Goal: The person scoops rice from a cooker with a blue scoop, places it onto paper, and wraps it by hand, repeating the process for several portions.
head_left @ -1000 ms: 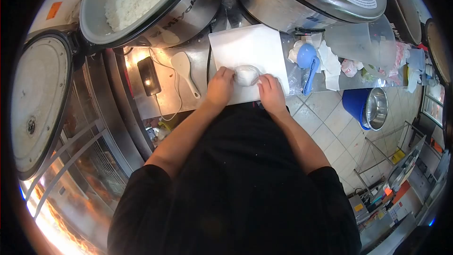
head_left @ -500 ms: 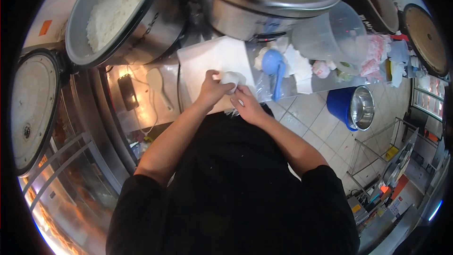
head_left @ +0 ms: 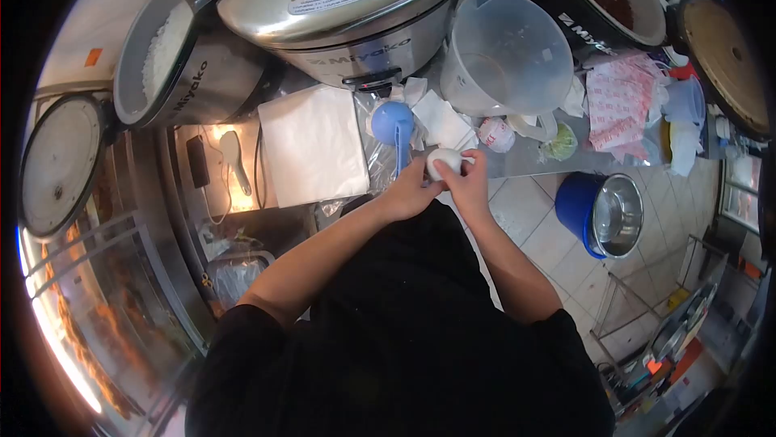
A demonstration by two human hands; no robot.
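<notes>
While both hands close around it, the wrapped rice ball point(head_left: 444, 162) is held over the front edge of the counter point(head_left: 529, 160), just right of the blue scoop point(head_left: 394, 124). Left hand point(head_left: 408, 192) cups it from the lower left. Right hand point(head_left: 471, 184) wraps fingers on its right side. Both are equally near. Ball looks roundish, with no clear long axis. White paper stack point(head_left: 311, 144) lies well to the left.
</notes>
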